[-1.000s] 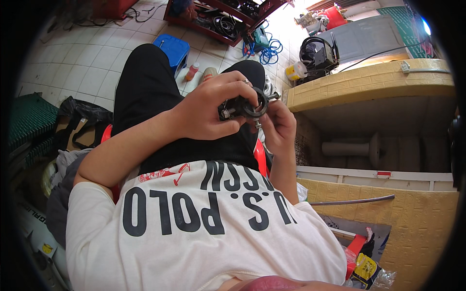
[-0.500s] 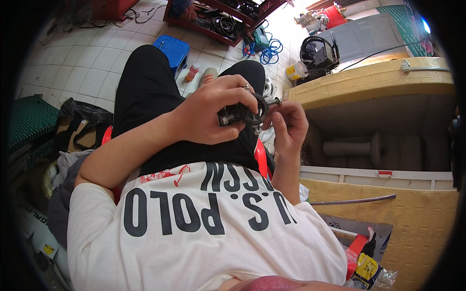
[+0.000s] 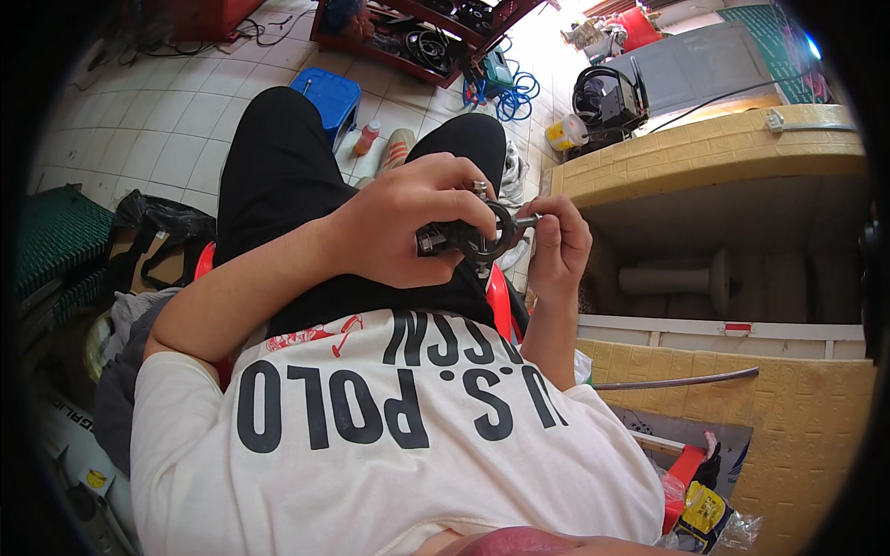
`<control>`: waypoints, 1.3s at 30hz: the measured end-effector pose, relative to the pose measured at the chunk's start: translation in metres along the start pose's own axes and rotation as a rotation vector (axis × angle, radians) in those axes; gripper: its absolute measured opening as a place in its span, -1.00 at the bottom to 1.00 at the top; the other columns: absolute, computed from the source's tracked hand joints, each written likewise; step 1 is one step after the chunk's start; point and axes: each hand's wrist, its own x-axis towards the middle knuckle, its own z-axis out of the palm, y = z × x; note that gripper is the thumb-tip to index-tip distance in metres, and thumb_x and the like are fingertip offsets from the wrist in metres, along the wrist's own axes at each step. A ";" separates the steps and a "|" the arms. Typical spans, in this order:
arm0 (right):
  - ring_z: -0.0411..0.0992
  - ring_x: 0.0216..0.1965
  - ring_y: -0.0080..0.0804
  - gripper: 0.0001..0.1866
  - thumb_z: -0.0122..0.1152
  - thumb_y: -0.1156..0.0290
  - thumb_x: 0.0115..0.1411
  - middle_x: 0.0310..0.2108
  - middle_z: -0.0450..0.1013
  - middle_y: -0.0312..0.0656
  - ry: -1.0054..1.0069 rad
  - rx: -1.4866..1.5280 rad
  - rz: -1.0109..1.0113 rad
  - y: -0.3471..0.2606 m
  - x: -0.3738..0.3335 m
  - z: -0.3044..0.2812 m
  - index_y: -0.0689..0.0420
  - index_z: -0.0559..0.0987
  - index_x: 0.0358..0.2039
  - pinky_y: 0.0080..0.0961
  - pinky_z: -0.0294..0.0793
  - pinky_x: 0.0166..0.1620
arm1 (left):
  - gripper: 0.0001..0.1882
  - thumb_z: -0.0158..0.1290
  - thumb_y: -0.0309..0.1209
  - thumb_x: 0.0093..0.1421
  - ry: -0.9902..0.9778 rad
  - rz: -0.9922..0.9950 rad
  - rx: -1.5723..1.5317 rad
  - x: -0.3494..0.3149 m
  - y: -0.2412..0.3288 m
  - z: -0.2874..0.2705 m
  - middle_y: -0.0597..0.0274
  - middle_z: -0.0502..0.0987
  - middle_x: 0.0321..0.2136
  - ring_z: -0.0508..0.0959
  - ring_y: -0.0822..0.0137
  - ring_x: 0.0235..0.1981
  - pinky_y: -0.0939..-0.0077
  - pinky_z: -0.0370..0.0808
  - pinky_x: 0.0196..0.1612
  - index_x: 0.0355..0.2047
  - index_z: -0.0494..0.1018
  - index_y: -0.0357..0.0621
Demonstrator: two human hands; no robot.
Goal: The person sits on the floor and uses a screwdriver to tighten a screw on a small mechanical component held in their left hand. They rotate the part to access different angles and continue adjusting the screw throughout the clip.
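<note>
Above my lap, my left hand [image 3: 394,218] is closed round a dark, ring-shaped metal clamp [image 3: 503,236] with several bolts sticking out of it. Part of the clamp is hidden behind my fingers. From its right side a silvery bolt [image 3: 527,221] points toward my right hand [image 3: 562,243]. Thumb and forefinger of that hand pinch the bolt's outer end, with the other fingers curled in.
Beside me on the right stands a yellow-padded bench [image 3: 705,148] with a deep recess holding a grey spool-shaped part [image 3: 675,280]. A blue stool [image 3: 331,97] and a small bottle [image 3: 367,138] are on the tiled floor ahead, before a red tool cart [image 3: 389,51].
My right fingers have closed onto the bolt's end, where they were just below it before. The clamp has tilted slightly in my left hand.
</note>
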 end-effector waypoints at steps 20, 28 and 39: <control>0.52 -0.48 -0.60 -0.82 0.12 0.44 0.42 -0.42 0.56 -0.17 0.105 0.096 0.070 -0.014 0.004 0.010 0.32 0.51 -0.12 -0.69 0.47 -0.42 | -0.55 0.23 -0.61 -0.17 0.002 0.031 0.053 0.002 0.000 -0.002 0.03 0.50 -0.06 0.58 0.05 -0.09 0.23 0.47 0.06 -0.18 0.56 -0.03; 0.51 -0.52 -0.62 -0.84 0.11 0.45 0.42 -0.46 0.56 -0.19 0.124 0.052 0.093 -0.011 0.004 0.010 0.31 0.51 -0.16 -0.72 0.44 -0.46 | -0.48 0.26 -0.59 -0.20 -0.004 0.016 0.140 0.003 0.005 -0.001 0.04 0.50 -0.08 0.58 0.03 -0.11 0.21 0.52 0.00 -0.13 0.57 0.00; 0.52 -0.49 -0.61 -0.81 0.12 0.41 0.41 -0.46 0.56 -0.20 0.108 0.093 0.060 -0.014 0.006 0.007 0.32 0.52 -0.19 -0.70 0.49 -0.41 | -0.45 0.30 -0.53 -0.22 -0.017 0.065 0.238 0.003 0.008 -0.002 0.05 0.51 -0.07 0.59 0.01 -0.14 0.22 0.55 -0.03 -0.11 0.56 0.04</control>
